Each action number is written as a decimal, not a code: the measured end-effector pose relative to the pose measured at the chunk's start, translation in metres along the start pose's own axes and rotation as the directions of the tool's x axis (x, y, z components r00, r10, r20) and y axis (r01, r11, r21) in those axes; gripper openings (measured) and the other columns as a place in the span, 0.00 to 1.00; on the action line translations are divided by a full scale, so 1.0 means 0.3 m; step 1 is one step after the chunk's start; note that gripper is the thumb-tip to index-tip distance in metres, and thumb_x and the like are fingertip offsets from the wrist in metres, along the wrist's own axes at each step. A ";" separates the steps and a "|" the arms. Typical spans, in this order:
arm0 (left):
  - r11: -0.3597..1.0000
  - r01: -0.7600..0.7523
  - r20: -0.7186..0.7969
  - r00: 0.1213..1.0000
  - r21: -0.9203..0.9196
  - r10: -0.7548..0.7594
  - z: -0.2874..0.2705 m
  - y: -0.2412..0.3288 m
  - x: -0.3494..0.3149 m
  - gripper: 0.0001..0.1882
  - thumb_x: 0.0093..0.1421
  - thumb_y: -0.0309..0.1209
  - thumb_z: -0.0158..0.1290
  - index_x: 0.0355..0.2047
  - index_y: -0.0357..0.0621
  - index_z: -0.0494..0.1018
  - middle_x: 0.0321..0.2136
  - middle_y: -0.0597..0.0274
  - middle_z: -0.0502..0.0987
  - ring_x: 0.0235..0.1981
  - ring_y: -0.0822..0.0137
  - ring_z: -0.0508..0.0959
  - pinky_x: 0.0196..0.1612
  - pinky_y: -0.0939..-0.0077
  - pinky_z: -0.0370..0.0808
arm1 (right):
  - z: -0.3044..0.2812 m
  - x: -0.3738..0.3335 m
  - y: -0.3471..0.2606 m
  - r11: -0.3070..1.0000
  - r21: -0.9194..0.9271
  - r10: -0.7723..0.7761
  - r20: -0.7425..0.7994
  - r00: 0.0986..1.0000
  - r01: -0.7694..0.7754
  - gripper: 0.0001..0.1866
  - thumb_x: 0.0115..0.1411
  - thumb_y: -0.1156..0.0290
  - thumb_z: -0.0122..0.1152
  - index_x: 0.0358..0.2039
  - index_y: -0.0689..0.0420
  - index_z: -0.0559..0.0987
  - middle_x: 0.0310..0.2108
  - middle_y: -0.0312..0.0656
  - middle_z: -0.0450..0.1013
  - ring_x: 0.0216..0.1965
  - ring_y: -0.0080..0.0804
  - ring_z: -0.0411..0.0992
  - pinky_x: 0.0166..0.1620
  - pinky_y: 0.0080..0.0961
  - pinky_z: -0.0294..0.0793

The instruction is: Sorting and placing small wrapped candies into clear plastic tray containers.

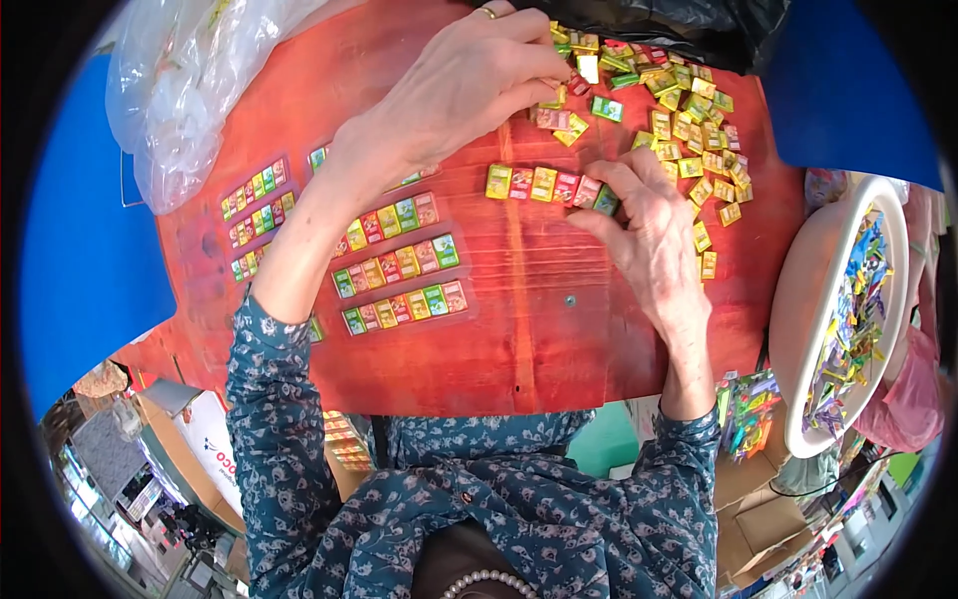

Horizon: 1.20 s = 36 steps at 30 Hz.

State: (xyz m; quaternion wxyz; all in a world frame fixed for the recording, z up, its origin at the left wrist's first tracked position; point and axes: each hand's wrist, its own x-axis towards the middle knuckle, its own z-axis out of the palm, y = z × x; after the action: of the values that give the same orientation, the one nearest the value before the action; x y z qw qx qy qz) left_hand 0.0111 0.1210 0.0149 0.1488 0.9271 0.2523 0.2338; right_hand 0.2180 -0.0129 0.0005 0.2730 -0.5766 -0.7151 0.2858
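In front of me on the red table lies a short row of small boxes [544, 185], yellow, red and pink, set edge to edge. My right hand [649, 225] pinches a small green box [606, 201] at the row's right end, between thumb and fingers. Farther off, my left hand [479, 65] reaches to the edge of a loose pile of small boxes [689, 125]. Its fingertips are closed on a small red box [579, 84], partly hidden by them. A pink box [552, 119] and a yellow box [572, 130] lie just below that hand.
Clear-wrapped strips of similar boxes [404, 307] lie to the left, some under my left forearm. A clear plastic bag [180, 110] sits at the far left, a black bag [689, 35] at the far edge. A white basin [798, 290] with colourful pieces stands right of the table [499, 369].
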 end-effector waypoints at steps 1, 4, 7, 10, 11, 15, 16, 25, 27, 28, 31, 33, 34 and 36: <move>1.000 -0.008 -0.006 1.000 0.000 0.008 0.007 0.004 0.007 0.09 0.53 0.28 0.61 0.35 0.39 0.79 0.34 0.61 0.74 0.39 0.59 0.73 0.43 0.65 0.72 | 0.008 -0.002 -0.006 0.999 -0.027 -0.021 -0.010 1.000 0.020 0.21 0.50 0.78 0.71 0.45 0.62 0.76 0.36 0.51 0.68 0.36 0.54 0.72 0.35 0.43 0.71; 0.994 -0.105 -0.006 0.994 0.027 0.105 0.031 0.020 0.050 0.09 0.55 0.28 0.60 0.36 0.39 0.79 0.33 0.62 0.75 0.36 0.59 0.73 0.41 0.66 0.72 | 0.028 -0.003 -0.011 0.993 -0.087 -0.079 -0.043 0.996 0.075 0.21 0.51 0.76 0.70 0.46 0.62 0.75 0.36 0.50 0.67 0.36 0.54 0.72 0.34 0.44 0.71; 0.985 -0.165 -0.011 0.986 0.042 0.165 0.093 0.029 0.105 0.08 0.56 0.28 0.59 0.35 0.38 0.78 0.32 0.61 0.74 0.36 0.58 0.72 0.40 0.65 0.72 | 0.036 -0.004 -0.006 0.993 -0.094 -0.082 -0.053 0.995 0.077 0.20 0.51 0.76 0.70 0.45 0.63 0.74 0.36 0.51 0.66 0.35 0.54 0.71 0.33 0.44 0.70; 0.991 -0.112 0.007 0.994 0.070 0.112 0.131 0.026 0.154 0.05 0.57 0.26 0.57 0.33 0.38 0.77 0.33 0.56 0.74 0.36 0.53 0.74 0.40 0.62 0.72 | 0.037 -0.007 0.005 0.987 -0.042 -0.157 -0.104 0.982 0.154 0.20 0.51 0.77 0.70 0.44 0.64 0.74 0.36 0.51 0.66 0.35 0.54 0.71 0.32 0.44 0.70; 0.995 -0.096 0.014 0.995 0.028 0.095 0.137 0.020 0.177 0.06 0.56 0.24 0.55 0.34 0.37 0.77 0.33 0.53 0.74 0.35 0.49 0.76 0.38 0.60 0.73 | 0.035 -0.007 0.005 0.987 -0.044 -0.157 -0.108 0.982 0.153 0.20 0.51 0.77 0.70 0.44 0.64 0.74 0.36 0.51 0.66 0.35 0.54 0.71 0.32 0.44 0.70; 0.993 -0.097 -0.060 0.993 0.069 0.101 0.131 -0.012 0.202 0.11 0.53 0.22 0.54 0.37 0.34 0.76 0.33 0.50 0.76 0.37 0.48 0.79 0.38 0.62 0.76 | 0.026 0.000 -0.014 0.995 -0.079 -0.065 -0.055 0.996 0.060 0.21 0.51 0.75 0.70 0.45 0.62 0.75 0.36 0.49 0.67 0.36 0.52 0.72 0.33 0.43 0.72; 0.992 -0.101 -0.055 0.993 0.072 0.105 0.121 -0.027 0.188 0.11 0.53 0.22 0.54 0.37 0.34 0.76 0.33 0.50 0.76 0.37 0.48 0.79 0.38 0.62 0.76 | 0.028 0.001 -0.014 0.995 -0.078 -0.060 -0.053 0.997 0.056 0.21 0.51 0.75 0.71 0.45 0.61 0.75 0.36 0.48 0.67 0.37 0.51 0.73 0.34 0.43 0.72; 0.888 0.300 -0.032 0.943 -0.348 -0.331 -0.069 -0.102 -0.050 0.08 0.61 0.15 0.52 0.40 0.30 0.78 0.38 0.60 0.80 0.41 0.70 0.80 0.45 0.80 0.74 | 0.019 -0.002 -0.015 0.999 -0.017 -0.045 -0.042 0.998 0.044 0.21 0.53 0.76 0.67 0.48 0.63 0.74 0.37 0.51 0.67 0.37 0.55 0.72 0.33 0.45 0.70; 0.915 0.270 -0.114 0.942 -0.301 -0.316 -0.067 -0.124 -0.076 0.08 0.61 0.20 0.55 0.40 0.35 0.80 0.31 0.58 0.80 0.34 0.70 0.80 0.38 0.77 0.75 | 0.022 -0.003 -0.005 0.999 -0.013 -0.045 -0.042 0.998 0.044 0.21 0.53 0.76 0.67 0.48 0.62 0.75 0.37 0.50 0.67 0.36 0.55 0.72 0.32 0.44 0.70; 0.922 0.260 -0.122 0.945 -0.287 -0.305 -0.065 -0.117 -0.075 0.08 0.61 0.20 0.55 0.39 0.35 0.79 0.32 0.58 0.80 0.33 0.69 0.80 0.38 0.77 0.75 | 0.024 -0.003 -0.004 0.999 -0.030 -0.029 -0.032 0.999 0.028 0.22 0.52 0.77 0.68 0.48 0.62 0.75 0.36 0.50 0.67 0.36 0.55 0.72 0.32 0.44 0.70; 0.854 0.384 -0.041 0.905 -0.352 -0.424 -0.065 -0.086 -0.077 0.07 0.60 0.21 0.56 0.38 0.34 0.79 0.33 0.57 0.80 0.35 0.62 0.81 0.38 0.74 0.75 | 0.024 -0.002 -0.012 0.999 -0.018 -0.035 -0.054 0.998 0.035 0.23 0.50 0.78 0.71 0.48 0.61 0.75 0.36 0.49 0.68 0.36 0.54 0.73 0.33 0.44 0.73; 0.965 0.237 -0.050 0.969 -0.116 -0.244 -0.065 -0.087 -0.069 0.08 0.60 0.21 0.56 0.39 0.35 0.80 0.34 0.59 0.78 0.35 0.63 0.78 0.40 0.74 0.74 | 0.026 0.000 -0.012 0.999 -0.025 -0.030 -0.055 0.998 0.029 0.24 0.50 0.78 0.71 0.48 0.60 0.75 0.36 0.48 0.68 0.36 0.53 0.74 0.33 0.43 0.73; 0.964 0.240 -0.054 0.968 -0.114 -0.247 -0.058 -0.097 -0.062 0.08 0.60 0.21 0.56 0.39 0.35 0.80 0.34 0.59 0.78 0.35 0.63 0.78 0.40 0.74 0.74 | 0.029 0.000 -0.010 0.999 -0.031 -0.021 -0.056 0.998 0.019 0.24 0.50 0.77 0.72 0.48 0.60 0.76 0.36 0.48 0.68 0.36 0.52 0.74 0.32 0.43 0.73; 0.992 0.115 -0.045 0.993 0.053 -0.112 -0.037 -0.123 -0.042 0.08 0.59 0.24 0.58 0.38 0.37 0.80 0.36 0.58 0.78 0.38 0.56 0.77 0.42 0.68 0.74 | 0.031 0.001 -0.013 0.999 -0.026 -0.020 -0.055 0.998 0.019 0.24 0.50 0.77 0.72 0.48 0.59 0.76 0.36 0.47 0.69 0.36 0.51 0.74 0.32 0.42 0.73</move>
State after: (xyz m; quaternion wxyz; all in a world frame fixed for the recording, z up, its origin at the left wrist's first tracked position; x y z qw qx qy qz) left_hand -0.0188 0.1465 0.0054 0.1308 0.9100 0.3140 0.2371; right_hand 0.2087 -0.0141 -0.0030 0.2879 -0.5808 -0.7165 0.2578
